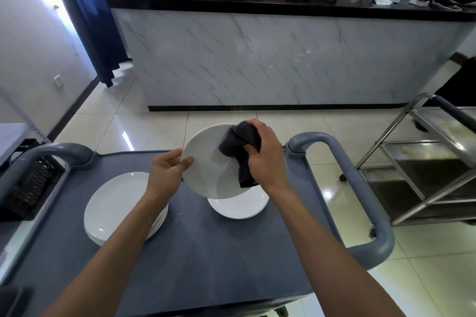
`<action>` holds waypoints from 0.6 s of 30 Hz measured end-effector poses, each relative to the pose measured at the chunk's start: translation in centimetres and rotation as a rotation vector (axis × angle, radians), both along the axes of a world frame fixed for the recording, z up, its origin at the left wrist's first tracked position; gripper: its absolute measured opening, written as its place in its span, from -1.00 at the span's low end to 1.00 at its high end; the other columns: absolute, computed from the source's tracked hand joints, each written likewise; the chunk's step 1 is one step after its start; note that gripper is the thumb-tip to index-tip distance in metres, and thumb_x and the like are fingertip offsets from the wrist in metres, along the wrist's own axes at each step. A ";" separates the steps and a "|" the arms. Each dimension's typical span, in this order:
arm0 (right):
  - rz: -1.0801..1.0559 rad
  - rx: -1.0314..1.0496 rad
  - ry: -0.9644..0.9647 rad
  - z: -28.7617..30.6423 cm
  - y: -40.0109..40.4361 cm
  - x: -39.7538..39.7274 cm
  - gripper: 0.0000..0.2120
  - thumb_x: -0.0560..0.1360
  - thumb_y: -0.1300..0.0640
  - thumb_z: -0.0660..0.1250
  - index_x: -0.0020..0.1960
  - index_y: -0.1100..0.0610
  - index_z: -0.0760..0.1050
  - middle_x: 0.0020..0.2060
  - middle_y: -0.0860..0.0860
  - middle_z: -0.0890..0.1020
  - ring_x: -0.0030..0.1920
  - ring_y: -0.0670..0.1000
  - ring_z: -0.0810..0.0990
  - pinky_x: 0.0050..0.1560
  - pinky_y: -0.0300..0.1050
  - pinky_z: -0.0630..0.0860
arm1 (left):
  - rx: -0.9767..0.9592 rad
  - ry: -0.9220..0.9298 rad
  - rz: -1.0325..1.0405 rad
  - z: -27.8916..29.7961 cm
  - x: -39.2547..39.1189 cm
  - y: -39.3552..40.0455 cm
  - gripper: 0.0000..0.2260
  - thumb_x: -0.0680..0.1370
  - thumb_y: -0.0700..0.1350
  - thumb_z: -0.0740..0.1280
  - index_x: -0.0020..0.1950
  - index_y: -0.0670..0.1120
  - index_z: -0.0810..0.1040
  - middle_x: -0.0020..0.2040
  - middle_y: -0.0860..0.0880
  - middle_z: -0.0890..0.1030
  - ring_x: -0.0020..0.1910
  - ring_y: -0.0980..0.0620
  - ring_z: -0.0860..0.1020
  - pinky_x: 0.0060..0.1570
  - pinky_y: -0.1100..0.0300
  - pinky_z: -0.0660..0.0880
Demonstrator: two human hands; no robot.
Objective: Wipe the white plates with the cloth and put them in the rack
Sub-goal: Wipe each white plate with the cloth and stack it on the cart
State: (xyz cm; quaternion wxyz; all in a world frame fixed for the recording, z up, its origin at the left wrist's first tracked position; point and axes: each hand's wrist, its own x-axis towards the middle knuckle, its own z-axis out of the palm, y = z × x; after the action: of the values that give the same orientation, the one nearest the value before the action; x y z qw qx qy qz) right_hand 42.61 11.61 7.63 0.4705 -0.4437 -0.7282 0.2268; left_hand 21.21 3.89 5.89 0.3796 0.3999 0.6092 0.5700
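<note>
I hold one white plate point(206, 162) tilted above the cart top point(206, 252), its face turned toward me. My left hand point(167, 175) pinches its left rim, thumb on the face and fingers behind. My right hand point(265, 157) is closed around the dark cloth point(239, 147), which presses on the right part of the plate's face. The step in hand is wiping. Directly below rests a second plate point(239, 207), and to the left sits a stack of plates point(116, 208). A dark rack point(31, 188) lies at the far left edge, well apart from the held plate. The next move, I judge, calls for finishing the wipe, then carrying the plate left across the stack to the rack without knocking the cart handle point(51, 154).
</note>
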 end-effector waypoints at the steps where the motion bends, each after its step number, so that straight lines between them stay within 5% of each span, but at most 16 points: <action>1: -0.008 0.029 -0.005 0.0 -0.1 0.0 -0.48 0.44 0.38 0.35 0.28 -0.07 0.43 0.09 -0.06 0.57 0.12 0.02 0.50 0.17 -0.18 0.40 | -0.006 -0.044 0.008 -0.2 0.1 0.1 -0.81 0.58 -0.28 0.38 0.11 -0.04 0.68 -0.02 -0.06 0.74 -0.02 -0.13 0.68 -0.08 -0.04 0.68; 9: -0.043 0.199 -0.066 -0.2 -0.9 0.2 -0.58 0.48 0.37 0.35 0.27 0.04 0.52 0.08 -0.05 0.60 0.06 0.06 0.51 0.07 -0.17 0.42 | -0.134 -0.298 0.000 -1.8 0.9 -0.3 -0.77 0.61 -0.32 0.26 0.12 -0.12 0.68 -0.01 -0.09 0.72 0.07 -0.19 0.63 0.06 -0.03 0.63; 13: -0.053 0.252 -0.029 0.0 -0.9 0.6 -0.59 0.49 0.39 0.36 0.26 0.06 0.52 0.09 -0.03 0.62 0.07 0.08 0.53 0.07 -0.22 0.42 | -0.229 -0.439 0.064 -2.8 0.6 -1.0 -0.75 0.62 -0.06 0.24 0.18 -0.09 0.65 0.23 -0.16 0.63 0.20 -0.14 0.58 0.16 -0.16 0.51; 18: -0.060 0.362 -0.056 -0.8 -0.8 0.5 -0.60 0.48 0.42 0.35 0.26 0.11 0.54 0.10 0.04 0.63 0.09 0.11 0.55 0.11 -0.19 0.45 | -0.583 -0.604 0.018 -3.3 0.1 -1.4 -0.42 0.59 0.32 0.18 0.09 -0.20 0.58 0.10 -0.22 0.67 0.06 -0.22 0.62 -0.01 -0.04 0.47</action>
State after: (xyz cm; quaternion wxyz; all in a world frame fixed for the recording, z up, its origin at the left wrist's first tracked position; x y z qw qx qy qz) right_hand 43.07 10.84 6.82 0.5286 -0.3794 -0.7565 0.0653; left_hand 21.32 2.48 2.63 0.6334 0.0851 0.6099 0.4686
